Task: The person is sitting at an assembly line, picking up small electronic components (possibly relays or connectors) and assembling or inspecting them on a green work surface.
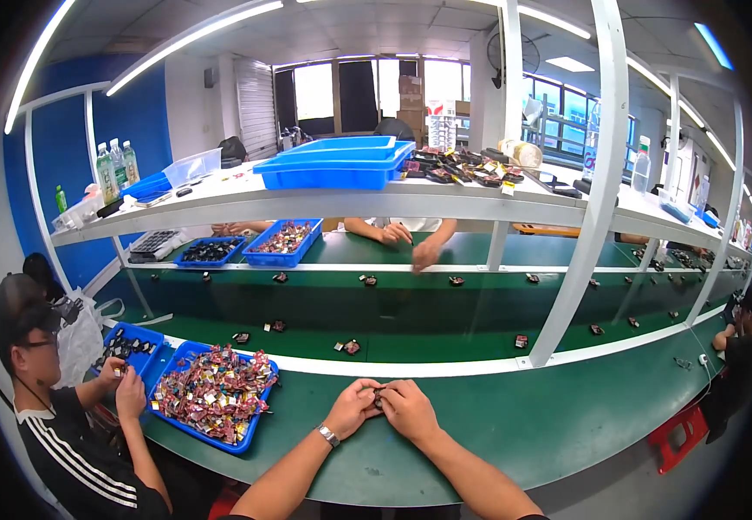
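Note:
My left hand (pixel 352 410), with a metal-banded watch on its wrist, and my right hand (pixel 410 411) meet above the green bench (pixel 523 433). Pinched between their fingertips is a small dark part (pixel 379 399), mostly covered by the fingers, so its exact kind cannot be made out. Left of my hands stands a blue tray (pixel 240 448) heaped with small red, white and yellow-tagged pieces (pixel 216 394).
A co-worker (pixel 73 433) sits at left beside a blue tray of black parts (pixel 125 344). Small assemblies (pixel 350 347) lie along the green conveyor (pixel 419 334) ahead. A white post (pixel 577 217) and a shelf carrying blue bins (pixel 324 178) stand beyond; another person works opposite.

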Motion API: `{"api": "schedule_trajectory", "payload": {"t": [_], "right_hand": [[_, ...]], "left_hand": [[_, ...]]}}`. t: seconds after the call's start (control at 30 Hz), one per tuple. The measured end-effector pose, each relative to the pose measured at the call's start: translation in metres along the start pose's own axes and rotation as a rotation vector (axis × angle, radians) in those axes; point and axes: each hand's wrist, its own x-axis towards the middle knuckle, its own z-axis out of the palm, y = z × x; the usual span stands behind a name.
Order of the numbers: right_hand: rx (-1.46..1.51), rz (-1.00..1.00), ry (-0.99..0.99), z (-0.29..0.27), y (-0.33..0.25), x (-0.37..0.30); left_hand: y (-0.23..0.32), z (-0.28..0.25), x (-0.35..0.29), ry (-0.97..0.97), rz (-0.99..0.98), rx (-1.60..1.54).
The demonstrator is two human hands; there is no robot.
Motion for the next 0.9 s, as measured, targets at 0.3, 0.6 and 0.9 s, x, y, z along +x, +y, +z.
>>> {"api": "schedule_trajectory", "payload": {"t": [0.3,0.6,0.9], "right_hand": [[0.064,0.099,0.002,0.0,-0.002,0.001],[0.368,0.338,-0.016,-0.005,0.005,-0.001],[0.446,0.412,0.057,0.002,0.002,-0.001]], "left_hand": [[-0.003,0.011,0.001,0.107,0.061,0.165],[-0.005,0.013,-0.001,0.147,0.117,0.287],[-0.003,0.012,0.0,0.069,0.138,0.301]]}}
